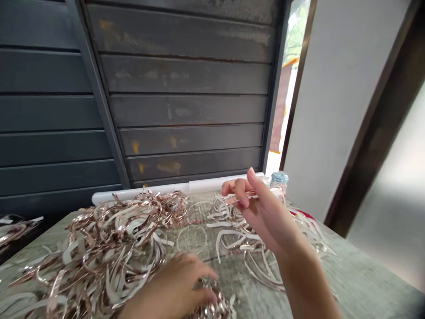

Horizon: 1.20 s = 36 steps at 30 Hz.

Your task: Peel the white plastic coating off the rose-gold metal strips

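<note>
My right hand (pixel 265 212) is raised over the right part of the table, its thumb pointing up. The curled fingers hold a shiny rose-gold strip (pixel 232 200). Below and around it lies a loose bunch of white and rose-gold strips (pixel 245 243). My left hand (pixel 181 281), slightly blurred, is low at the front, with thumb and fingers apart. It hovers at or touches a small heap of shiny rose-gold pieces (pixel 215 305), partly hidden under the fingers; contact is unclear. To its left spreads a big tangled pile of curled rose-gold and white strips (pixel 122 239).
A white tube (pixel 172 188) lies along the back edge of the grey wood-grain table (pixel 358 270). Behind stands a dark slatted panel (pixel 192 75). A clear container with a blue lid (pixel 279 178) is at the back right, near a red item (pixel 303 214). More strips (pixel 16 230) lie far left.
</note>
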Tool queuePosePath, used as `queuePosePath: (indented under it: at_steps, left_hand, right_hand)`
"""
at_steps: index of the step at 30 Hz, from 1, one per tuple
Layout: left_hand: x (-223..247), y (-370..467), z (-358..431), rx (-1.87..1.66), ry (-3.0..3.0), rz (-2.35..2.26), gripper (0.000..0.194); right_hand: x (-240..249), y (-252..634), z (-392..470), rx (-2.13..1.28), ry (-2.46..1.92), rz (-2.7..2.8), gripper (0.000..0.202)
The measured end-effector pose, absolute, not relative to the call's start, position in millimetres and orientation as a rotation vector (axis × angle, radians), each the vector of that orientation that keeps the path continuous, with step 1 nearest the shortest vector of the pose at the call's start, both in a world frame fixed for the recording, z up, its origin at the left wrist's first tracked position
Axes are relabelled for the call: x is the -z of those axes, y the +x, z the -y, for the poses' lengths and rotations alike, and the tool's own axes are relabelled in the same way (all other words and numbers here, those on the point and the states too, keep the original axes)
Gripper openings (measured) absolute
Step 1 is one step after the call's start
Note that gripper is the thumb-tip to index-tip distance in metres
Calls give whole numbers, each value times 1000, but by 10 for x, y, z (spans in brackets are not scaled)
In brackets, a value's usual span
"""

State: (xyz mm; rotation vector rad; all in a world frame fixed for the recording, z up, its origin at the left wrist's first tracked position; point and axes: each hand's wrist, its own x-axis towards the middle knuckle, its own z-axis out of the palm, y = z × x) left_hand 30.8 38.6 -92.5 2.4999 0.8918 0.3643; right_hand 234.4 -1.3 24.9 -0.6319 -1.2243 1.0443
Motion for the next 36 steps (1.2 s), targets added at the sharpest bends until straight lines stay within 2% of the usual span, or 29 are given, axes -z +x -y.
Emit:
queuePosePath:
  at_steps: [1, 2, 5, 9, 14, 19, 21, 22, 23, 26, 27, 32, 36]
  left_hand:
    - [863, 280, -411, -339, 2459, -945, 34]
    - [804, 265, -439, -320, 2428, -974, 34]
    - [677, 270, -515, -314, 2378, -995, 10]
    - [699, 359, -468, -292, 2455, -1076, 15]
    - [918, 592, -171, 123, 2625, -1118, 23]
    - [1011, 687, -111, 134, 2725, -1121, 21]
    - [905, 595, -166, -79, 2765, -1121, 36]
    - [819, 521, -192, -309, 2762, -1203, 52]
    - [718, 436, -211, -593, 2716, -1312, 56]
    - [414, 191, -204, -1297, 2556, -1218, 40]
    - [339, 135, -188, -1433, 2554, -1132, 38]
    - [283, 91, -158, -1746, 2713, -707, 34]
    - [354, 142, -183, -1955, 2420, -755, 27]
  right_hand:
    - [-251, 2322, 7, -1092, -627, 1187, 49]
    - [-255, 2305, 5, -1145, -617, 1155, 46]
    - [-280, 2286, 16, -1317, -521, 1095, 28]
    - [-307, 2297, 29, -1466, -341, 970, 14]
    - [-282, 2259, -19, -1425, -318, 824, 17]
    - [-222, 2217, -63, -1466, -322, 758, 24]
    - [-197, 2176, -74, -1475, -353, 702, 26]
    - [-185, 2145, -78, -1468, -380, 679, 26]
    - [-172, 2105, -79, -1464, -407, 665, 26]
    - [-130, 1952, -74, -1498, -459, 679, 26]
    - [-113, 1897, -70, -1522, -466, 693, 25]
    - [-18, 1695, -30, -1651, -473, 767, 20]
    - [16, 1639, 18, -1676, -492, 1006, 23]
